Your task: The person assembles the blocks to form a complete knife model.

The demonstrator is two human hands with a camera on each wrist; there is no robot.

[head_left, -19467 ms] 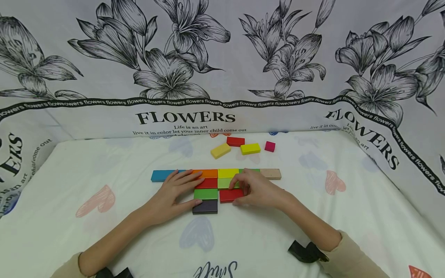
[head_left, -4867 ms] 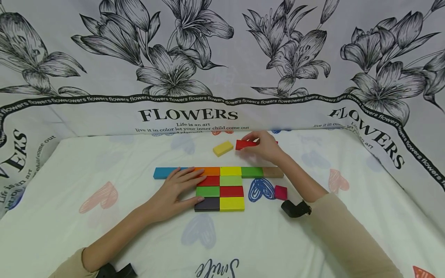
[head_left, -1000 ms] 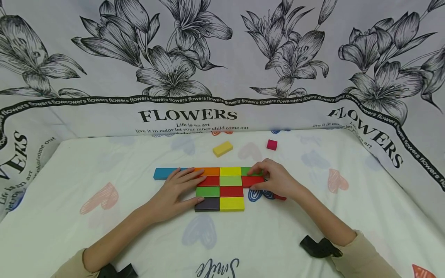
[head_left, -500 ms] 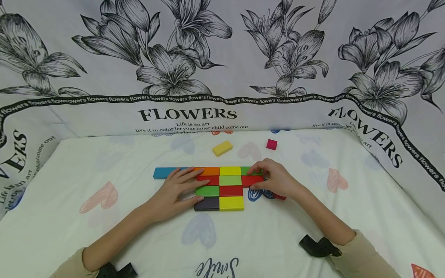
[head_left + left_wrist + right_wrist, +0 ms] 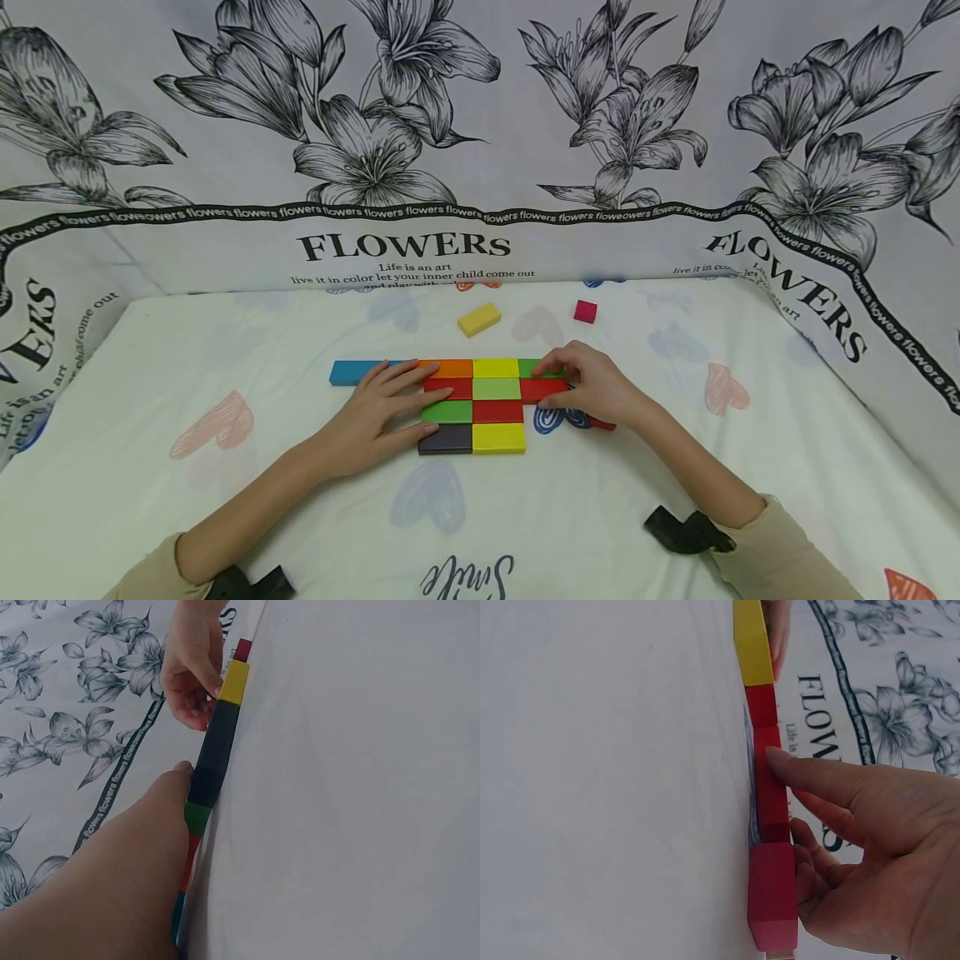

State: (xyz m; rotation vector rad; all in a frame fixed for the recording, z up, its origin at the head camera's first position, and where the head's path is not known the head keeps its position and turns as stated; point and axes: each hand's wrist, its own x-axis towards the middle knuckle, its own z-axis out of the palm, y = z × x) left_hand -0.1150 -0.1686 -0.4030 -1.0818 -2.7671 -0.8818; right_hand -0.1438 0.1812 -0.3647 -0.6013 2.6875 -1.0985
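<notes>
Flat colored blocks lie in rows touching one another on the cloth. My left hand (image 5: 367,425) rests spread over their left part, fingers over the blue block (image 5: 356,372) and orange block (image 5: 453,368), thumb at the dark block (image 5: 444,440). My right hand (image 5: 600,383) pinches a red block (image 5: 542,390) in the second row, thumb along its near side, index fingertip at the green block (image 5: 528,367) behind. Left of it sits a light green block (image 5: 497,389); a red block (image 5: 498,412) and a yellow block (image 5: 498,438) are nearer. A magenta block (image 5: 772,889) is partly hidden below my right hand.
A loose yellow block (image 5: 478,320) and a small magenta cube (image 5: 586,312) lie behind the rows. White cloth (image 5: 285,517) printed with hearts covers the surface. Flower-printed fabric (image 5: 510,125) rises at the back.
Since about five seconds ago, my right hand has brought the red block from the back into the second row. Over the last second both hands have stayed almost still.
</notes>
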